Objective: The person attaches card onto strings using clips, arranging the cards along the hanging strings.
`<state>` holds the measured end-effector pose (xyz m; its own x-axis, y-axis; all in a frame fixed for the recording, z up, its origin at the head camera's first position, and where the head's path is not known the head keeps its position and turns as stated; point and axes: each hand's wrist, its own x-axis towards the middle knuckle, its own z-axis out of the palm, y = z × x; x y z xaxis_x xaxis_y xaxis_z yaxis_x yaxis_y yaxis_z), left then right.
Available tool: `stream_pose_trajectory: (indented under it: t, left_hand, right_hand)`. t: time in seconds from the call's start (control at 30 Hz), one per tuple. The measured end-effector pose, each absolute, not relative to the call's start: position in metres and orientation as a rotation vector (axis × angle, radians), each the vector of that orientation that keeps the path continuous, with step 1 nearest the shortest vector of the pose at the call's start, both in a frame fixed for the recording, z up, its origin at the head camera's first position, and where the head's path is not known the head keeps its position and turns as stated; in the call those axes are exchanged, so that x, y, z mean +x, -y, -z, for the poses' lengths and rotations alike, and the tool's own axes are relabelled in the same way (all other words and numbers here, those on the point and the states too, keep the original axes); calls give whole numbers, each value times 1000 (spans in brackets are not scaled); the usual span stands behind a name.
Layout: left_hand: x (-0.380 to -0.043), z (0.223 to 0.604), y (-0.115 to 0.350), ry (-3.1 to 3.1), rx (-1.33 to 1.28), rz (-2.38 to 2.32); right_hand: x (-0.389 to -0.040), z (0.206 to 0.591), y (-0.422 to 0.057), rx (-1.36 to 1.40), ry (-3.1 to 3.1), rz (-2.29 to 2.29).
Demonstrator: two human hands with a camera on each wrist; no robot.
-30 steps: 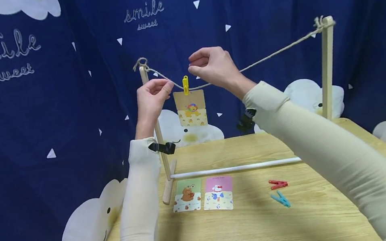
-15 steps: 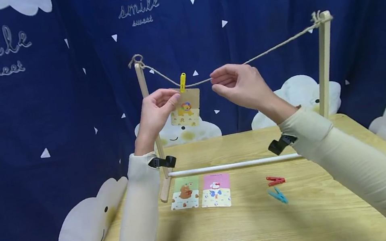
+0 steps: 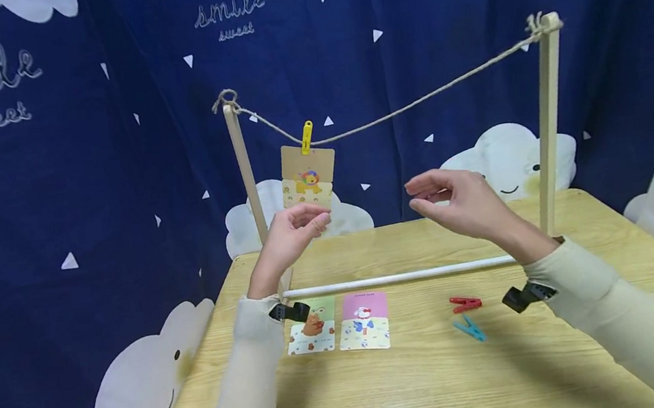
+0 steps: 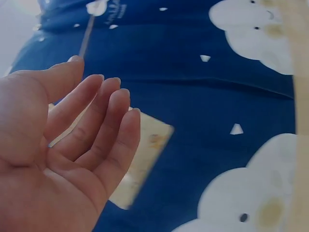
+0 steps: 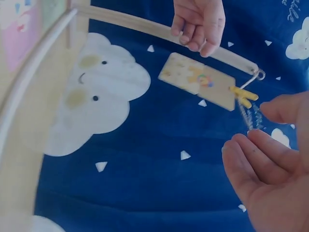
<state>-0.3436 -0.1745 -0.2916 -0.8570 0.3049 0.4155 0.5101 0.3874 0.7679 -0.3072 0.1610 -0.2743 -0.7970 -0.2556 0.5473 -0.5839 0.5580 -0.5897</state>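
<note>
A lion card (image 3: pixel 307 165) hangs tilted from a rope (image 3: pixel 398 112), clipped by a yellow clothespin (image 3: pixel 307 137). My left hand (image 3: pixel 293 239) is in front of the card's lower edge with nothing between its loosely bent fingers. In the left wrist view the card (image 4: pixel 147 159) shows behind those fingers. Farther right, my right hand (image 3: pixel 463 203) is in the air below the rope, its fingers loosely curved around nothing. The right wrist view shows the yellow clothespin (image 5: pixel 244 95) on the card's upper edge.
On the table (image 3: pixel 425 384) lie a green bear card (image 3: pixel 313 333) and a pink card (image 3: pixel 364 323). A red clothespin (image 3: pixel 466 303) and a blue clothespin (image 3: pixel 470 328) lie to their right. Wooden posts (image 3: pixel 550 126) carry the rope, with a white rod (image 3: pixel 399 278) between them low down.
Both hands have come down from the rope and moved apart, the right one farther to the right. The lion card swings to a tilt on the rope.
</note>
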Motion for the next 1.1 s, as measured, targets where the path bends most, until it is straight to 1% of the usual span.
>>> stream_pose_trajectory:
  t: [0.2,0.4,0.53,0.8,1.1]
  left_hand:
    - [-350,328,173,2502,-696,1437]
    - [-354,365,168,2584,-669,1402]
    - [-358,384,163,2657,-697,1357]
    - [-363,411,159,2725,-688,1353]
    - [-369,431,161,2818,-702,1429]
  right_hand:
    - [-307,307,-184,699,2446,-1124]
    - [-309,339,-203,638,2509,-1130]
    - [-312,361,-212,589,2545,-1107]
    - [-318,403,-223,550,2594,-1136]
    - [-324,430,-233,568,2628,-1214]
